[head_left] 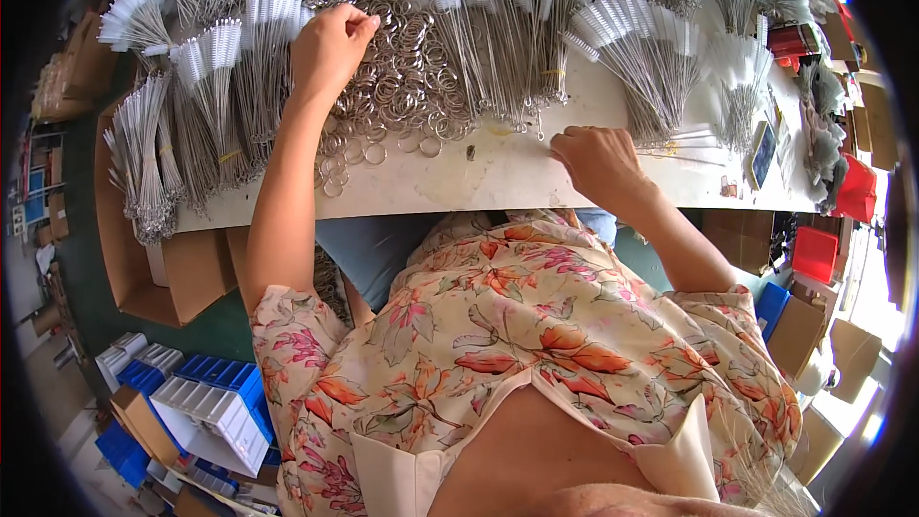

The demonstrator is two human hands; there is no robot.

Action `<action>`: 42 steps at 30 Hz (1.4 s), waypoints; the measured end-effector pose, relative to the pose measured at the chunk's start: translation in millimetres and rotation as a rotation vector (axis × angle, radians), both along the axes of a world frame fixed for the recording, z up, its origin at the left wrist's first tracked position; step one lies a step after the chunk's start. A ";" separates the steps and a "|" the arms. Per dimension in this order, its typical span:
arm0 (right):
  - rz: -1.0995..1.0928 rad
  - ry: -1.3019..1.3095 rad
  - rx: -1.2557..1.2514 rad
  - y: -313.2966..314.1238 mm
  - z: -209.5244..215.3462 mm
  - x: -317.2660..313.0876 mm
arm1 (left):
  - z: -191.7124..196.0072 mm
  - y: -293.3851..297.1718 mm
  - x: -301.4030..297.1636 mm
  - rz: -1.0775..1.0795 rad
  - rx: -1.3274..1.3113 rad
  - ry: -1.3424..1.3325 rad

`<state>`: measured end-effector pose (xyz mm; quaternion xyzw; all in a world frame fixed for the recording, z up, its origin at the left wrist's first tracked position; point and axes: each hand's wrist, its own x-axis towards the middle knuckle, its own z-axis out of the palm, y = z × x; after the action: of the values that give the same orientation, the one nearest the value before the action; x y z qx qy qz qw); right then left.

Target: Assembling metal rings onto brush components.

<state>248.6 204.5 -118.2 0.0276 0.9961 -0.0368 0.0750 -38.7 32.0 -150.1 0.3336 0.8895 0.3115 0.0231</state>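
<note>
You have two hands on the white table (479,187), and both work among thin wire brushes with white bristle tips. Your left hand (330,46) rests on the pile of metal rings (407,67), which are too many to count; its fingers are curled and pinched together at the top, but I cannot tell if a ring is between them. A few loose rings, perhaps eight or nine, lie apart from the pile near the front edge of the table. Your right hand (598,161) is closed, with the fingertips pressed on a single wire brush (684,150) that lies flat on the table. Its long axis runs left to right, almost parallel to the front edge, and it points away to your right. About ten bundles of brushes (498,38) fan out over the far part of the table, with the wire ends toward you and the white tips away from you. One more bundle (144,168) hangs over the left edge of the table, above an open cardboard box (182,278). The only free room is the bare strip along the front edge between your two hands. Blue and white plastic trays (206,402) stand on the floor at your left.
</note>
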 end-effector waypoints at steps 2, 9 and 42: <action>-0.116 0.094 -0.308 -4.6 0.1 -3.0 | -3.8 4.8 0.1 0.010 -0.038 -0.011; -0.295 0.190 -0.966 -10.6 35.4 -52.4 | 7.1 -15.1 9.3 -0.065 0.034 0.114; -0.150 0.202 -1.788 -75.2 95.6 -96.1 | 109.8 -61.5 130.1 -0.215 0.905 -0.001</action>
<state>152.5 129.3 -22.6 0.0203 0.5932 -0.8045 -0.0222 91.4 -29.5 -40.3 0.4004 0.6245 0.6643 -0.0922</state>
